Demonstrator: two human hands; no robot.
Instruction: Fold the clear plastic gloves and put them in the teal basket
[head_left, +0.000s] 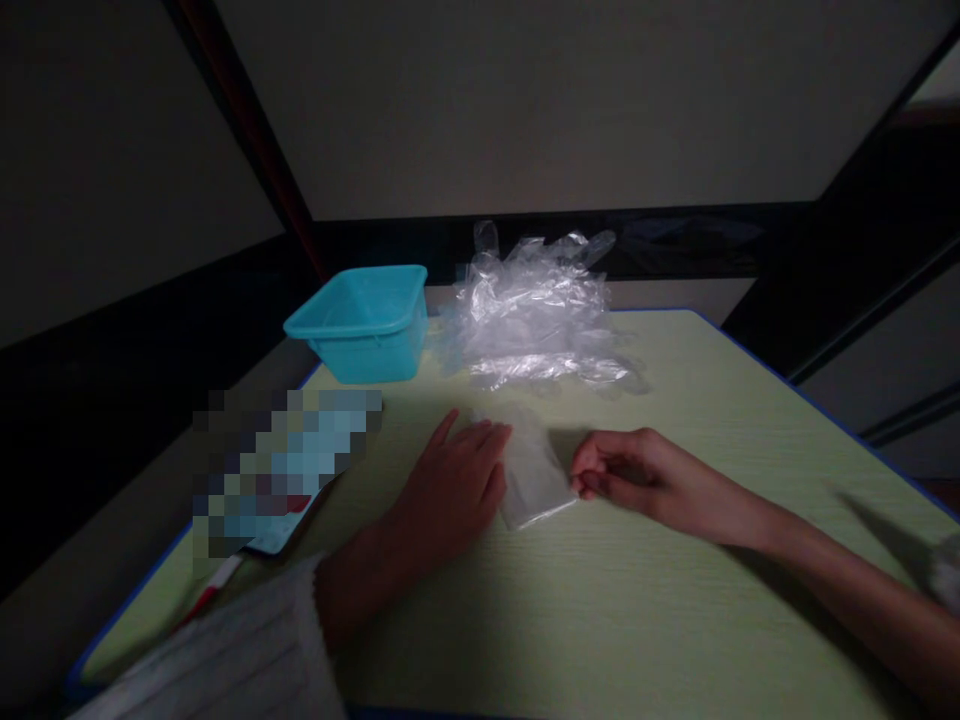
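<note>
A flat, roughly rectangular piece of clear plastic (534, 475) lies on the table between my hands; whether it is a small bag or a folded glove I cannot tell. My left hand (461, 475) rests palm down over its left edge, fingers stretched out and thumb by the near side. At the right corner, my right hand (619, 470) is closed in a pinch, with the fingertips on the plastic's edge. Just beyond is a loose heap of clear disposable plastic gloves (536, 310), some finger shapes sticking up.
A turquoise plastic basket (367, 335) stands at the back left of the pale table (540, 620), which has a blue edge. A blurred-out flat object (300, 470) lies at the left, with a red and white stick-like thing (214, 588) beside it. A wall (555, 110) rises behind.
</note>
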